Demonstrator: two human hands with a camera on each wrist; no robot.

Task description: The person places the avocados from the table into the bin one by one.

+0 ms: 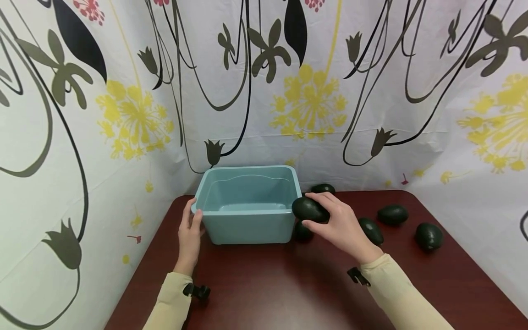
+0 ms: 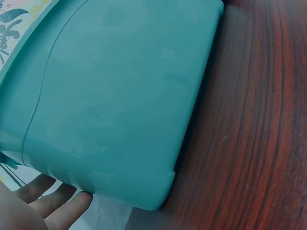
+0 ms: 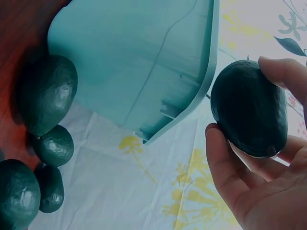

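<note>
A light blue plastic bin (image 1: 249,228) stands upright on the table, its inside bare where I can see it. My left hand (image 1: 190,238) holds the bin's front left corner, thumb at the rim and fingers along the outer side; in the left wrist view its fingertips (image 2: 82,197) touch the wall. A dark green avocado (image 1: 309,210) is gripped between the thumb and fingers of my right hand (image 1: 339,224), raised beside the bin's right rim. The right wrist view shows the same avocado (image 3: 249,108) held off the table, near the bin's rim (image 3: 211,72).
Several more avocados lie right of the bin: one close to its wall (image 1: 303,232), one at the back edge (image 1: 323,188), others farther right (image 1: 393,214). The dark red wooden table (image 1: 247,284) meets a patterned cloth (image 1: 371,105) at the back and sides.
</note>
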